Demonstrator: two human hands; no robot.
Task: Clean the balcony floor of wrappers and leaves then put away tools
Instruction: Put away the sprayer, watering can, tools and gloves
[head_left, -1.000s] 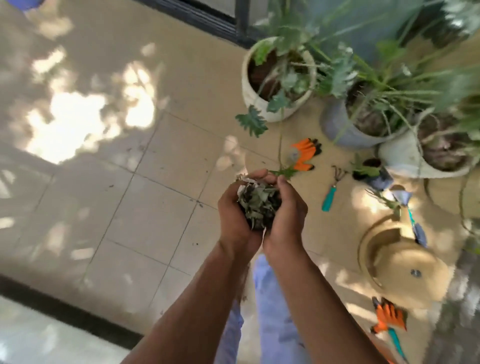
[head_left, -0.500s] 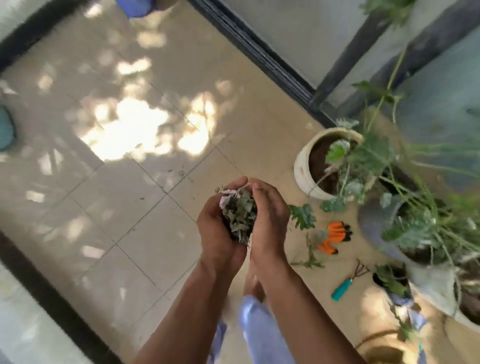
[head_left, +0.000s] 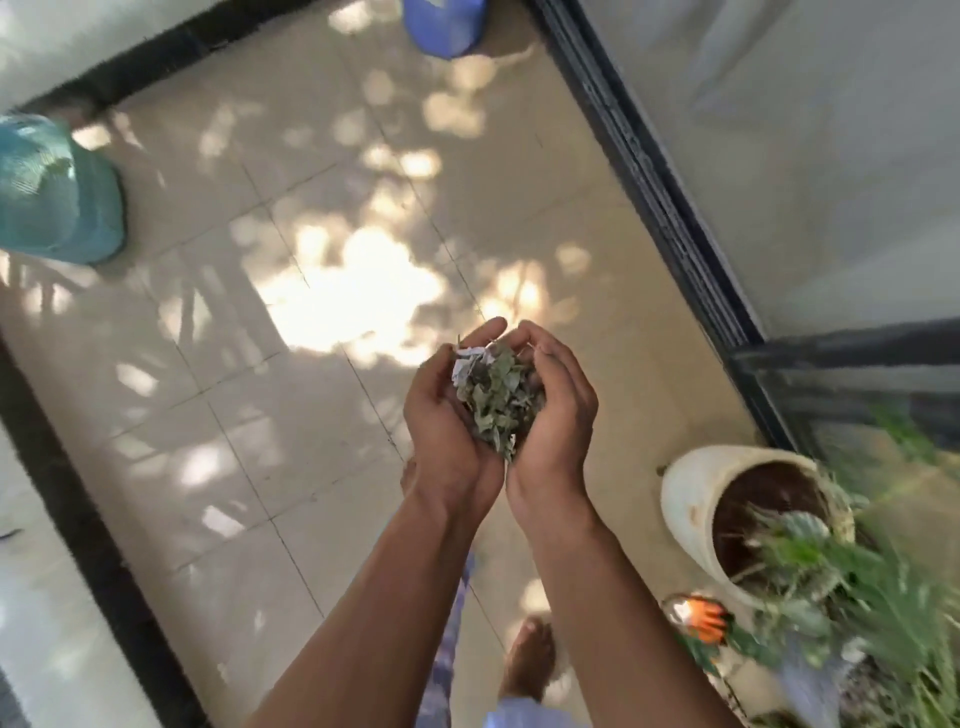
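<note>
A clump of dry grey-green leaves with bits of white wrapper (head_left: 493, 395) sits cupped between both my hands at the middle of the view, above the beige tiled floor (head_left: 291, 364). My left hand (head_left: 447, 415) curls round its left side and my right hand (head_left: 558, 410) curls round its right side, fingertips nearly meeting at the top. An orange gardening glove (head_left: 701, 618) lies on the floor at lower right, beside the plants.
A white plant pot (head_left: 696, 499) with leafy plants stands at lower right. A teal bin (head_left: 52, 192) is at the far left, a blue container (head_left: 447, 26) at the top. A dark door frame (head_left: 660, 197) runs along the right, a black threshold (head_left: 78, 519) along the left.
The view has swung left and forward along the balcony; the pots and tools slid to the lower right. The teal bin came into view. Both hands keep cupping the leaves.
</note>
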